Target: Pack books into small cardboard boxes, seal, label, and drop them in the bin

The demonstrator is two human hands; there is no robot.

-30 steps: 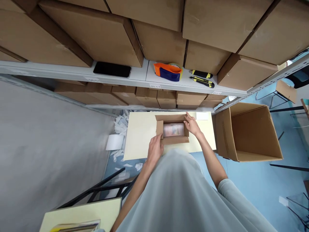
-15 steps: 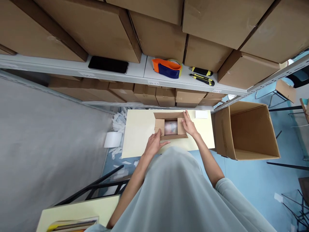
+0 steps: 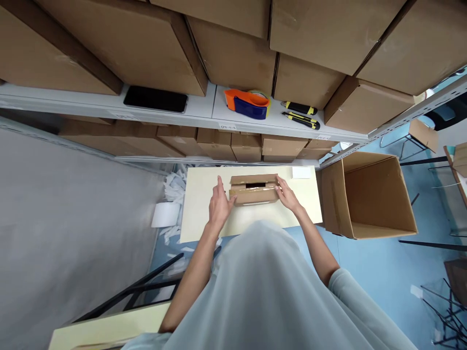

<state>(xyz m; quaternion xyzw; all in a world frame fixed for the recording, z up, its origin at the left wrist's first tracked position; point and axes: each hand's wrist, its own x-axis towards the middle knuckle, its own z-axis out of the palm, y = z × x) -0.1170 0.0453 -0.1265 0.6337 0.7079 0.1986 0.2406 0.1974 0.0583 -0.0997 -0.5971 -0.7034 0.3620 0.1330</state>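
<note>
A small cardboard box (image 3: 254, 195) sits on the pale tabletop (image 3: 204, 214), its two long flaps folded inward with a dark gap between them. What lies inside is hidden now. At the box's left end is my left hand (image 3: 220, 203), fingers spread, the thumb at the box's corner and the forefinger pointing away from me. My right hand (image 3: 287, 193) rests against the right end with its fingers stretched along the flap edges. Neither hand is wrapped round the box.
Above the table, a shelf (image 3: 197, 114) bears a black phone (image 3: 155, 98), an orange and blue tape dispenser (image 3: 248, 103), two utility knives (image 3: 301, 114) and large cartons. A big open carton (image 3: 375, 194) stands at right. A white roll (image 3: 165, 215) and paper scraps lie left.
The long flaps have folded over the short ones, covering the contents seen before. My left hand has moved left and away from me, its fingers opening; my right hand stays at the right end.
</note>
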